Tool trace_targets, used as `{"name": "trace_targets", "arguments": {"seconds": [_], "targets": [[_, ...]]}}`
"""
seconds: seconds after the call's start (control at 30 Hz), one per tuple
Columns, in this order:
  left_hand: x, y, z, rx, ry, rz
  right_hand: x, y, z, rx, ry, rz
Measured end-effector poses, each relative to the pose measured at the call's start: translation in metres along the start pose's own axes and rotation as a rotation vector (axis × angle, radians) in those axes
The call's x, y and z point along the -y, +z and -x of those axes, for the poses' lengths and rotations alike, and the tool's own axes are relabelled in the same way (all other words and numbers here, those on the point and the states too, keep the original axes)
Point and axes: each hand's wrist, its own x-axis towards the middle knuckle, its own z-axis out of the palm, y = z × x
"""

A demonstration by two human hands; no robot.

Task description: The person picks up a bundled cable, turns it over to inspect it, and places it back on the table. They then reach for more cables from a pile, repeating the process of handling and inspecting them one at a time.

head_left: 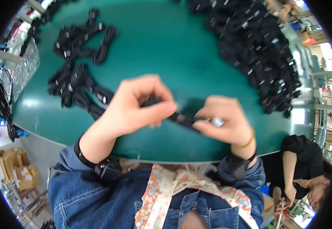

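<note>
Between my hands, above the near part of the green table (166, 45), a bundled black cable (182, 120) stretches from one hand to the other. My left hand (137, 101) is curled around its left part, thumb against the fingers. At the other end, my right hand (223, 118) pinches it between thumb and fingers. A small shiny silvery-white piece (217, 122) shows at the right fingers; blur hides exactly what it is. Just left of my left hand lie several folded black cable bundles (76, 82).
More black bundles (74, 42) lie at the far left. A large heap of black cables (253, 49) covers the right side. Clear plastic bags (26, 68) hang past the left edge. Cardboard boxes (21, 168) stand lower left. Another person (303, 164) sits at lower right.
</note>
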Motion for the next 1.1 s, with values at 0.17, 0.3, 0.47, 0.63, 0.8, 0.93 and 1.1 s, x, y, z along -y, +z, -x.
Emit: {"name": "trace_targets", "arguments": {"seconds": [0.17,0.3,0.47,0.63,0.8,0.93,1.1], "targets": [[0.003,-0.013,0.001,0.344,-0.345,-0.014,0.001,0.018,0.013,0.118,-0.131,-0.163],[-0.013,0.006,0.006,0.833,-0.114,-0.648,0.002,0.023,0.015,0.141,-0.216,-0.165],[-0.03,0.055,0.019,0.723,-0.141,-1.191,0.004,0.021,0.015,0.124,-0.28,-0.137],[-0.046,0.062,0.03,0.464,-0.045,-1.252,0.015,0.004,0.012,0.056,-0.403,-0.177],[-0.071,0.067,0.038,0.396,-0.016,-1.424,0.025,-0.027,0.028,-0.065,-0.445,-0.184],[-0.091,0.068,0.052,0.352,-0.065,-1.46,0.042,-0.043,0.027,0.014,-0.389,-0.09],[-0.123,0.067,0.058,0.318,-0.066,-1.503,0.044,-0.049,0.011,-0.076,-0.469,-0.154]]}}
